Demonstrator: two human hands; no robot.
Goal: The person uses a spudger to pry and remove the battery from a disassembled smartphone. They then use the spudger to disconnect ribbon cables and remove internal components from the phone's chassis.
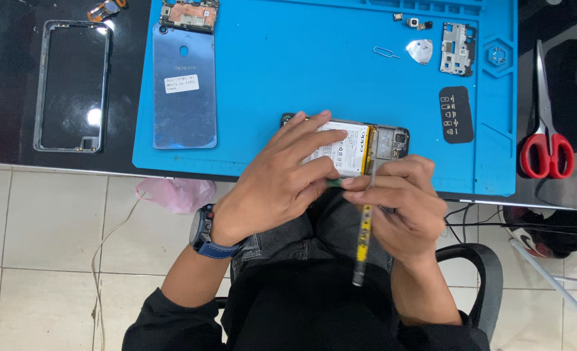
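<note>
Right hand [402, 195] pinches my yellow-handled screwdriver [362, 244]; left hand [285, 172] lies spread, steadying the opened phone [366, 146] at the blue mat's [288, 78] near edge. Step judged: unscrewing; next, I need precise tip seating.

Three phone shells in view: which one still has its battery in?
The opened phone under the left hand at the blue mat's near edge: white battery fitted. The bare black frame and glossy back cover hold none.

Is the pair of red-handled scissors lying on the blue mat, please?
No, the red-handled scissors lie on the dark desk, right of the blue mat.
</note>
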